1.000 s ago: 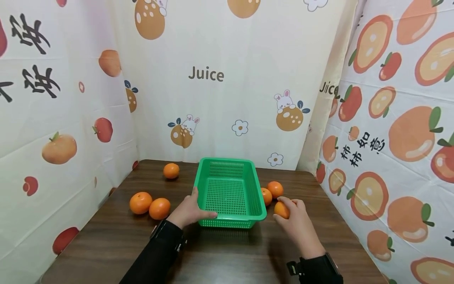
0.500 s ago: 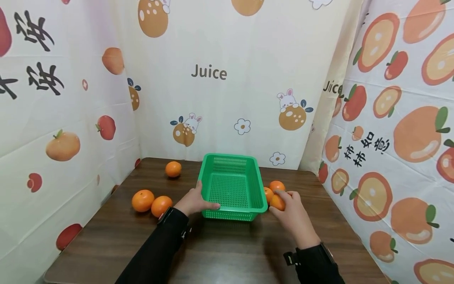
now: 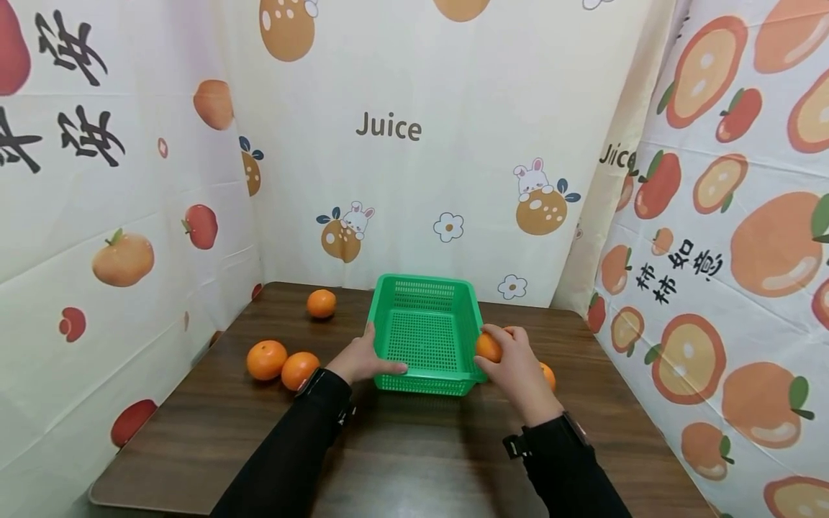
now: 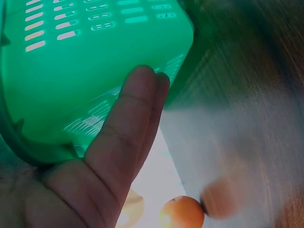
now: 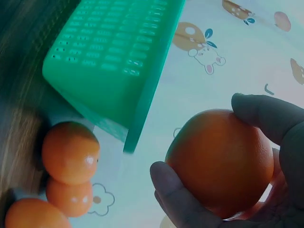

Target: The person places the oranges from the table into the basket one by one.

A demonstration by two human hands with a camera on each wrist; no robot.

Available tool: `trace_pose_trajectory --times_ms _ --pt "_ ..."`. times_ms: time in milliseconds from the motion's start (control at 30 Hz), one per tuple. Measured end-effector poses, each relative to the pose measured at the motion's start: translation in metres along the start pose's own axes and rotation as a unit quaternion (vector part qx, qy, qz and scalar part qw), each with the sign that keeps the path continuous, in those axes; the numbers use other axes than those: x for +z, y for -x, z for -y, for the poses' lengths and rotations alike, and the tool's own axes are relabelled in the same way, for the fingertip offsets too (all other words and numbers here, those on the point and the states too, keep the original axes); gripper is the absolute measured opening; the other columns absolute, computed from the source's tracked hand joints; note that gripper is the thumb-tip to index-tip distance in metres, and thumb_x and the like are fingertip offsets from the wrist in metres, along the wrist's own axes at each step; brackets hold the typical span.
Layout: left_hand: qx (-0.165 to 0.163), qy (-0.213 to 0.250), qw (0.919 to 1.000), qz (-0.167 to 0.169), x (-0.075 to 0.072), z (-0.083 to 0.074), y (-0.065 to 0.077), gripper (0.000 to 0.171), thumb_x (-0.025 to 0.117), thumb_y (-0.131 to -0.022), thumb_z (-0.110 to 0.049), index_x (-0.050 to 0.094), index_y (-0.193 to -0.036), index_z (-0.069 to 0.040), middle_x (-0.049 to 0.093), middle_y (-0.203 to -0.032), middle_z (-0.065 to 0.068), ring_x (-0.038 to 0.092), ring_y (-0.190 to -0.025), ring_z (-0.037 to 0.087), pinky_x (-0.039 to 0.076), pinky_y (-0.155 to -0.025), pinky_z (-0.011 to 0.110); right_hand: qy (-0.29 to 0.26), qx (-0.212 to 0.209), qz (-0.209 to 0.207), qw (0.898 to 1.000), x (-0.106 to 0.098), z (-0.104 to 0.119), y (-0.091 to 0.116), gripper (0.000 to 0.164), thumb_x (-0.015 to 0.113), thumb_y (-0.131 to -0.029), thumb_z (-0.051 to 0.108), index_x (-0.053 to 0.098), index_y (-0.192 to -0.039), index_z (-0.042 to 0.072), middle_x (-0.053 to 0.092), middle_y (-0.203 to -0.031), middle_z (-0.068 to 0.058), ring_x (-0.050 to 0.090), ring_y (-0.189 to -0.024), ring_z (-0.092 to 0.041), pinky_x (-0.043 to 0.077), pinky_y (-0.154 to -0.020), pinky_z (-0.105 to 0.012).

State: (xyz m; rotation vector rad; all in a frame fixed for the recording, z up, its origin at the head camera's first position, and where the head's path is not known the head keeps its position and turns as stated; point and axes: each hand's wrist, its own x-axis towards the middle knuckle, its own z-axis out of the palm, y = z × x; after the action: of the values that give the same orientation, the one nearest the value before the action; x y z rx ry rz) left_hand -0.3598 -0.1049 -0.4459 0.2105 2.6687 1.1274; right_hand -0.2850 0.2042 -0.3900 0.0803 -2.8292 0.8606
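The step in hand looks to be bringing an orange to the basket. The right hand (image 3: 514, 367) curls fingers and thumb round the held orange (image 3: 488, 347) at the three o'clock side of the basket (image 3: 427, 386); the right wrist view shows a gap between that orange and the rim. The left hand (image 3: 363, 361), thumb and straight fingers spread, rests against the basket around eight o'clock. The next move probably calls for passing over the rim toward nine, then releasing low above the mesh floor (image 3: 424, 339).

At twelve, the far rim looks near the backdrop (image 3: 414, 216). A loose orange (image 3: 547, 375), partly behind the right hand, lies between three and four; a low retreat that way could knock it. The left pair (image 3: 266, 360) sits between eight and nine. Table (image 3: 401, 460) stretches toward six between the sleeves (image 3: 285, 439), giving room to draw back.
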Motion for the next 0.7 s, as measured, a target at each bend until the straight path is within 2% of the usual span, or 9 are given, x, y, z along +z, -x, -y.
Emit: trace_pose_trajectory --times_ms 133,300,400,700 --pt "0.004 -0.003 1.0000 0.001 -0.002 -0.002 0.001 0.140 0.083 -0.081 -0.071 -0.004 -0.171 -0.008 0.024 -0.173 0.031 0.037 -0.156 0.044 0.037 -0.123 0.061 -0.002 0.002 0.003 1.000 0.008 0.005 -0.008 0.059 0.075 -0.101 0.031 0.054 -0.155 0.022 0.040 -0.151 -0.020 0.058 -0.115 -0.037 0.055 -0.094 -0.050" --pt "0.008 -0.002 1.0000 0.000 -0.003 -0.004 -0.002 0.141 0.081 -0.080 -0.073 -0.003 -0.171 -0.007 0.024 -0.173 0.030 0.038 -0.156 0.043 0.036 -0.124 0.060 -0.005 -0.008 -0.013 1.000 0.017 0.009 -0.017 0.059 0.075 -0.101 0.030 0.054 -0.156 0.022 0.039 -0.152 -0.020 0.057 -0.121 -0.040 0.054 -0.099 -0.054" --pt "0.012 -0.002 0.9999 0.000 -0.004 -0.005 -0.003 0.141 0.081 -0.080 -0.073 -0.004 -0.171 -0.007 0.024 -0.172 0.031 0.038 -0.156 0.044 0.037 -0.124 0.061 -0.008 -0.015 -0.015 1.000 0.023 0.007 -0.022 0.060 0.075 -0.101 0.030 0.053 -0.156 0.022 0.038 -0.153 -0.021 0.056 -0.123 -0.042 0.054 -0.101 -0.057" --pt "0.009 0.012 0.9999 0.003 0.001 0.000 -0.005 0.142 0.081 -0.079 -0.074 -0.005 -0.171 -0.009 0.025 -0.173 0.028 0.039 -0.156 0.041 0.036 -0.124 0.060 -0.031 -0.024 -0.039 0.998 0.046 -0.005 -0.033 0.062 0.077 -0.100 0.029 0.053 -0.157 0.027 0.037 -0.157 -0.018 0.057 -0.126 -0.038 0.054 -0.104 -0.054"
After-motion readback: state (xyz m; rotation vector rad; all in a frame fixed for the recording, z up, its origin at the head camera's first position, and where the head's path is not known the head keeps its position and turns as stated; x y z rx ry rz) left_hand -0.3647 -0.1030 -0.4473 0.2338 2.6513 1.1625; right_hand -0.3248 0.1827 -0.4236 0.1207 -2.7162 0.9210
